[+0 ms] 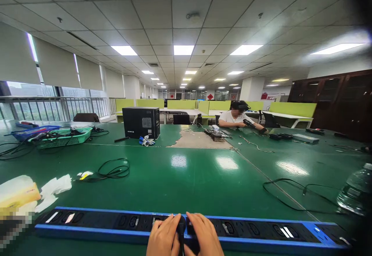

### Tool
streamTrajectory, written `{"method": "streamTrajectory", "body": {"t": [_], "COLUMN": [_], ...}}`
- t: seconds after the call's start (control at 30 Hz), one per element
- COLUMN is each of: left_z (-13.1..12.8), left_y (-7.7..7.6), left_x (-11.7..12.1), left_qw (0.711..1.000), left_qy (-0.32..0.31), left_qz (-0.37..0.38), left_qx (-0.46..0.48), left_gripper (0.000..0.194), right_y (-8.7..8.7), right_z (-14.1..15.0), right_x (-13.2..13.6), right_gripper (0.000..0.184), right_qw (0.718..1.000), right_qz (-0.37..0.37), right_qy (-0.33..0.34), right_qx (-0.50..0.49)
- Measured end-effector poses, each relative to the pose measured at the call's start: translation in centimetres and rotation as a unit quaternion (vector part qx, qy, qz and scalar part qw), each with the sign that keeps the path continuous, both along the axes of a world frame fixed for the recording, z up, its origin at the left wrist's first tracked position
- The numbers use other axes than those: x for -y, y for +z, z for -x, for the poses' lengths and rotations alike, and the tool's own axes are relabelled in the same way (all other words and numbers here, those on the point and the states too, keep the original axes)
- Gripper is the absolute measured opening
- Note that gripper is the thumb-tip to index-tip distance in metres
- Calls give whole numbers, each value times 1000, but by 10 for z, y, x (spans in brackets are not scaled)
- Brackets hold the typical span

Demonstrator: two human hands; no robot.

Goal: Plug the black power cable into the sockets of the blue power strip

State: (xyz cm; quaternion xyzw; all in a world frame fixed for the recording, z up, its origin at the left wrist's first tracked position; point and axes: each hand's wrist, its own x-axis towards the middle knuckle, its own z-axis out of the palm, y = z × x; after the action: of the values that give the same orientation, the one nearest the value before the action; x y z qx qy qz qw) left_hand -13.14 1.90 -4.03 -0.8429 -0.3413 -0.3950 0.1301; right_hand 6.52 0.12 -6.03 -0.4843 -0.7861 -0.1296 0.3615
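A long power strip (pixel 101 230), blue-framed with black sockets, lies across the near edge of the green table. At its middle a black plug (pixel 181 222) with its black cord stands on the sockets, between my hands. My left hand (pixel 164 236) is closed on the plug from the left, fingertips at its top. Just to the right, my right hand (pixel 205 234) is curled over the strip, its fingers bent onto the sockets close to the plug. My palms hide part of the cord and the strip's front edge.
Black cables (pixel 113 170) lie left, beyond tissues (pixel 55 188). Another cable (pixel 279 194) and a water bottle (pixel 356 190) are right. A computer tower (pixel 141 122), gloves (pixel 147 141) and a green basket (pixel 66 139) stand farther back. A person (pixel 238 116) works across the table.
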Motion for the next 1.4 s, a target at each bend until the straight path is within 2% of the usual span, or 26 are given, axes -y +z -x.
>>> {"method": "streamTrajectory", "body": {"t": [0.1, 0.17, 0.2, 0.37, 0.47, 0.57, 0.67, 0.77, 0.87, 0.97, 1.07, 1.2, 1.3, 1.4], "left_z": [2, 0, -1, -5, -3, -1, 0, 0, 0, 1, 0, -1, -1, -1], "left_y": [17, 26, 28, 26, 24, 27, 31, 35, 35, 33, 30, 28, 28, 28], "left_x": [-18, -30, -34, -38, -36, -34, -31, -29, -27, -26, -26, -26, -26, -25], "left_qw": [996, 985, 981, 978, 976, 976, 979, 986, 989, 984, 980, 981, 983, 986], "left_qy": [64, 118, 125, 75, 57, 41, 21, 16, 53, 105, 125, 114, 95, 72], "left_qz": [62, 112, 134, 184, 195, 200, 191, 161, 128, 126, 128, 112, 101, 91], "left_qx": [31, 59, 66, 59, 80, 78, 61, 48, 48, 74, 90, 108, 121, 121], "left_gripper": [41, 37, 36, 33, 30, 26, 25, 25, 25, 32, 37, 41, 41, 42], "right_y": [7, 8, 9, 11, 14, 18, 24, 31, 32, 25, 13, 1, -3, -5], "right_z": [25, 36, 39, 40, 38, 42, 44, 31, -6, -54, -85, -86, -79, -81], "right_x": [-15, -20, -20, -14, -6, 3, 7, 8, 11, 16, 21, 22, 19, 16], "right_gripper": [62, 54, 48, 44, 40, 32, 30, 33, 27, 32, 32, 30, 30, 29], "right_qw": [998, 996, 995, 993, 997, 994, 988, 980, 970, 962, 971, 981, 978, 981], "right_qz": [-34, -59, -69, -102, -64, -1, 16, -18, -30, -6, 20, 6, 0, -12], "right_qy": [44, 58, 61, 28, 4, -26, -19, -32, -101, -151, -147, -141, -172, -172], "right_qx": [-26, -37, -41, -46, -52, -104, -155, -194, -220, -227, -187, -131, -120, -91]}}
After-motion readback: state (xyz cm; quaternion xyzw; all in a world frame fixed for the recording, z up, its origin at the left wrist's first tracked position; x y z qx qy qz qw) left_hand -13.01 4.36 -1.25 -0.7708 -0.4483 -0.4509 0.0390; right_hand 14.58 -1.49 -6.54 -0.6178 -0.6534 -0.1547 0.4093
